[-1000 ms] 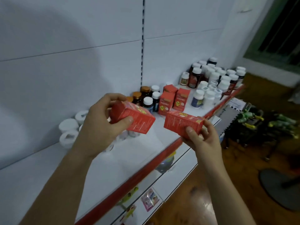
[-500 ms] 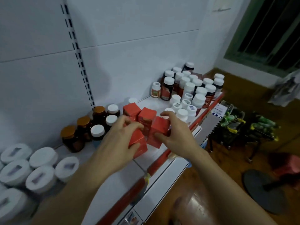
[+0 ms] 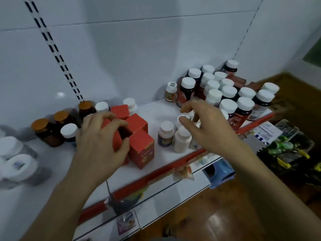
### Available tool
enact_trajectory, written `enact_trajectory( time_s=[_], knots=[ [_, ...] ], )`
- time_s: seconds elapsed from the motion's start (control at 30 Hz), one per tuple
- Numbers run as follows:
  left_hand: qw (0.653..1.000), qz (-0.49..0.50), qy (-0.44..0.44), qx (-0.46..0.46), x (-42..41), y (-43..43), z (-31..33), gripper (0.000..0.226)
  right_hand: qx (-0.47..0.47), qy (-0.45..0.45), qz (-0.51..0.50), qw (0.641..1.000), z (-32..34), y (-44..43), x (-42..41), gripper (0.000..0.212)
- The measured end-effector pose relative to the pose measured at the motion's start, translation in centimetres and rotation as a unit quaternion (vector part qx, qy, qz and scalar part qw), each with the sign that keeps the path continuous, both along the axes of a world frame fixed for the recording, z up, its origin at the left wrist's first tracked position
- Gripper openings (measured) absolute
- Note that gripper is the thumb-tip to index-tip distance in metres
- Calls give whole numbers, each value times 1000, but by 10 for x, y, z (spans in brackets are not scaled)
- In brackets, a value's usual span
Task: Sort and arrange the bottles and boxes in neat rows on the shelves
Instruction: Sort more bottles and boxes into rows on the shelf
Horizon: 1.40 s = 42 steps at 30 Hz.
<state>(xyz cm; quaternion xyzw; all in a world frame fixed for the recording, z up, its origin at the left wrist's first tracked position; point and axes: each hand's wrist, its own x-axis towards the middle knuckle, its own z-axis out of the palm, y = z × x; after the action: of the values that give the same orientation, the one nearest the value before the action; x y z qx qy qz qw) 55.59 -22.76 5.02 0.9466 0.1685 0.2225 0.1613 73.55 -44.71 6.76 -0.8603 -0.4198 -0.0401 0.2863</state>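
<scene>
Head view: left hand [image 3: 99,143] gripping red box [image 3: 106,123] on shelf [image 3: 152,110]; right hand [image 3: 208,129] hovering over white bottles [image 3: 181,140], fingers half-curled, grasp unclear.

Just plain bare arms here, honestly. Left hand [image 3: 100,141] and right hand [image 3: 208,126] are both uncovered, and the forearms [image 3: 69,188] are bare all the way down to the bottom edge of the shot. Fingers [image 3: 119,122] are too blurry for finer detail.
</scene>
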Motion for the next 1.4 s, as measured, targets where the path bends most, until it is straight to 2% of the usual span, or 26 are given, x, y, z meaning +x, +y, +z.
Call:
enact_trajectory(
  time_s=[0.1, 0.17, 0.27, 0.37, 0.47, 0.57, 0.63, 0.73, 0.8, 0.9, 1.0, 1.13, 1.2, 1.23, 1.33, 1.4],
  knots=[
    [999, -32, 24, -1, 33, -29, 20, 37, -93, -56, 35, 993, 5, -8, 56, 22],
    [992, -63, 105, 22, 63, -48, 23, 39, -161, -94, 69, 980, 2, -3, 85, 23],
    [960, -86, 239, 118, 100, -66, 9, 47, -219, -132, 95, 962, -1, 11, 111, 30],
    [955, -57, 253, 146, 115, -67, 1, 45, -310, -138, 98, 936, -1, 25, 122, 42],
    [960, -35, 252, 113, 115, -64, 3, 39, -337, -107, 124, 927, -3, 33, 125, 41],
    [968, -43, 234, 78, 113, -65, 2, 34, -314, -109, 107, 937, -5, 33, 129, 35],
    [981, -38, 186, 30, 112, -58, 4, 34, -261, -120, 70, 955, -3, 30, 129, 37],
    [994, -10, 33, -105, 105, -41, 18, 35, -70, -67, 44, 994, 1, 23, 126, 39],
    [977, 11, -80, -198, 94, -32, 27, 32, 72, 5, 36, 997, 8, 23, 115, 36],
    [924, 3, -230, -304, 70, -24, 37, 25, 228, 145, 47, 962, 14, 32, 85, 28],
    [864, -14, -334, -377, 37, -18, 32, 26, 347, 307, 83, 883, 10, 48, 36, 23],
    [759, 6, -422, -496, -21, -3, 23, 29, 431, 463, 105, 768, -6, 79, -48, 21],
    [716, 48, -459, -524, -61, 16, 17, 27, 422, 499, 119, 747, -7, 104, -85, 23],
    [677, 76, -479, -554, -85, 28, 14, 27, 412, 510, 129, 744, -6, 118, -103, 25],
    [521, 164, -528, -651, -172, 67, 10, 39, 402, 547, 161, 717, -1, 164, -162, 27],
    [441, 203, -553, -678, -237, 88, 5, 39, 393, 572, 173, 699, -1, 195, -209, 29]
  ],
)
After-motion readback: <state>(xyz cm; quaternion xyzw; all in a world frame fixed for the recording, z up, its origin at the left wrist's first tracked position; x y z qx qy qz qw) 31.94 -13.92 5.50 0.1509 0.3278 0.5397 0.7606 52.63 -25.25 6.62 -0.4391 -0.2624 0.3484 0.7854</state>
